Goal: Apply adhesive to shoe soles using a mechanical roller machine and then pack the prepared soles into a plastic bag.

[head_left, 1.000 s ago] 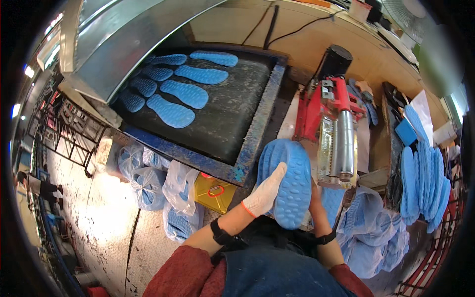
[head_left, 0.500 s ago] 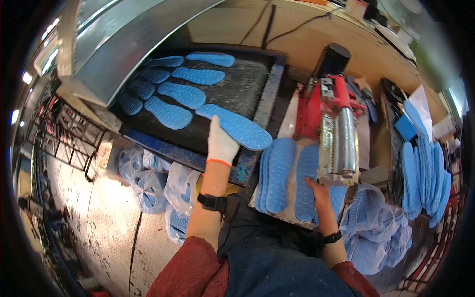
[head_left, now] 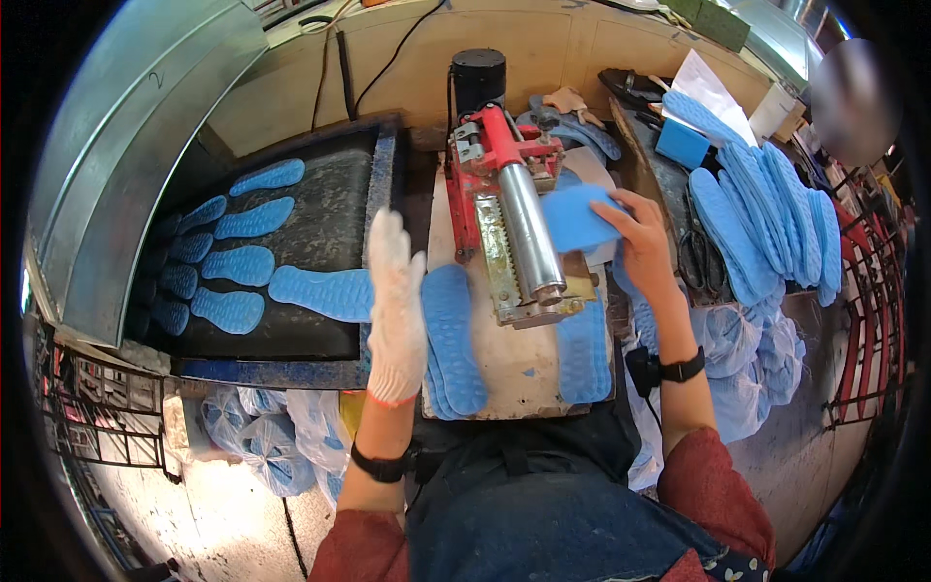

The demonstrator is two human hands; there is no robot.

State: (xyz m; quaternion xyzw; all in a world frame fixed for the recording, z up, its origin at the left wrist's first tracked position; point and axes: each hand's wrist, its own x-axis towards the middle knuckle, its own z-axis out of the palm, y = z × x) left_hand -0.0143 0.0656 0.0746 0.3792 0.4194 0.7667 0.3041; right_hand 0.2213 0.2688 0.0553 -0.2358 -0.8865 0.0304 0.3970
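Note:
My left hand (head_left: 396, 301), in a white knit glove, has its fingers stretched out and holds nothing. It hovers at the right edge of the black bed (head_left: 335, 199), overlapping the end of a blue insole (head_left: 315, 293) lying there; whether they touch I cannot tell. My bare right hand (head_left: 642, 238) pinches a blue insole (head_left: 579, 217) between thumb and fingers, beside the metal roller (head_left: 531, 233) of a red press (head_left: 501, 136). The far end of that insole disappears behind the roller. Blue insoles (head_left: 451, 335) lie stacked on the board left of the roller, and more insoles (head_left: 582, 354) lie to its right.
Several insoles (head_left: 242, 264) lie in rows on the bed, running under a metal hood (head_left: 126, 175). A side bench at right carries piled insoles (head_left: 766, 209), black scissors (head_left: 700, 260) and a blue block (head_left: 682, 143). Plastic bags of insoles (head_left: 276, 451) stand below on both sides.
My left hand has let go of its insole, which now lies on the bed. My right hand has risen from the board to the roller, holding an insole. The view has swung right.

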